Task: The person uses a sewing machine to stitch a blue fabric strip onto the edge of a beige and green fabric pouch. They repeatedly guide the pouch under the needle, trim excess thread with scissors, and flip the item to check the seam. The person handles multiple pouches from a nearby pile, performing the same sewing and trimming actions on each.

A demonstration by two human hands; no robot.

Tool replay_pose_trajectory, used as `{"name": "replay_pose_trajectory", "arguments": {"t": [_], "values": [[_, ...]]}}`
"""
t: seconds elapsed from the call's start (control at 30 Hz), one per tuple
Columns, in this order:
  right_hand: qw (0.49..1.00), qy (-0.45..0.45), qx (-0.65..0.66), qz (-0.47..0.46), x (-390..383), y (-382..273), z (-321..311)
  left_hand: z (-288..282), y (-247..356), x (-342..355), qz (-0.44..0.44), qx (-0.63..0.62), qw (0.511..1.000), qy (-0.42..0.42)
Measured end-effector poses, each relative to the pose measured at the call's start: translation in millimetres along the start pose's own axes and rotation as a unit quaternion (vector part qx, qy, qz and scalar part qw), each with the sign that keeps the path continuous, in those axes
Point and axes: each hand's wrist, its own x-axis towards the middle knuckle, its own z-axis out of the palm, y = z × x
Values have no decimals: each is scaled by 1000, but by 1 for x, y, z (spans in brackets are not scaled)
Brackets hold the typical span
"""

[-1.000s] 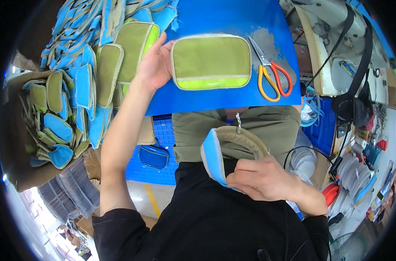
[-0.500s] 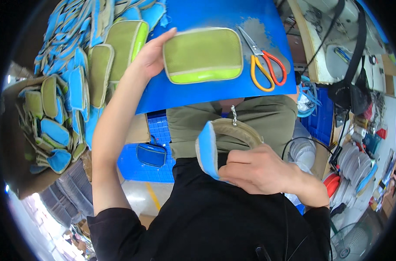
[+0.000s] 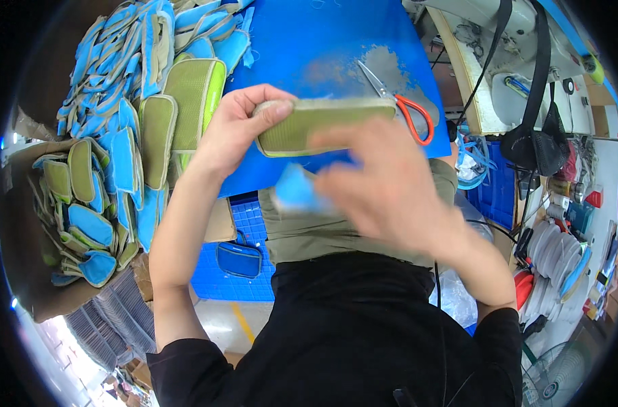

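My left hand (image 3: 244, 129) grips the left end of an olive-green mesh pouch (image 3: 282, 132), thumb on top, at the near edge of the blue tabletop. The pouch is tilted, with its pale-trimmed edge up. Smeared by motion, my right hand (image 3: 380, 180) crosses in front of the pouch's right part, and its fingers cannot be made out clearly. Beside its fingers, above my lap, is a blurred blue-sided pouch (image 3: 296, 188); whether the hand still grips it cannot be told. Scissors (image 3: 372, 78) with an orange-red handle lie behind the green pouch, partly covered.
Blue and green pouches (image 3: 122, 159) are heaped at the left, with more in a cardboard box (image 3: 34, 298). Below the table, a dark blue pouch (image 3: 239, 259) lies on a blue crate (image 3: 207, 271). A sewing machine (image 3: 519, 17) stands at the right.
My right hand has risen from my lap toward the green pouch, the blue-sided pouch moving up and left. My left hand has lowered and tipped the green pouch, which now covers part of the scissors.
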Motion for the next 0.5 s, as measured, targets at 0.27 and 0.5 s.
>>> {"name": "replay_pose_trajectory", "arguments": {"t": [0.27, 0.5], "values": [[985, 54, 76, 143, -9, 43, 24, 39, 2, -11, 394, 403, 792, 235], [983, 81, 77, 148, -10, 35, 29, 48, -9, -9, 3, 31, 999, -36]]}}
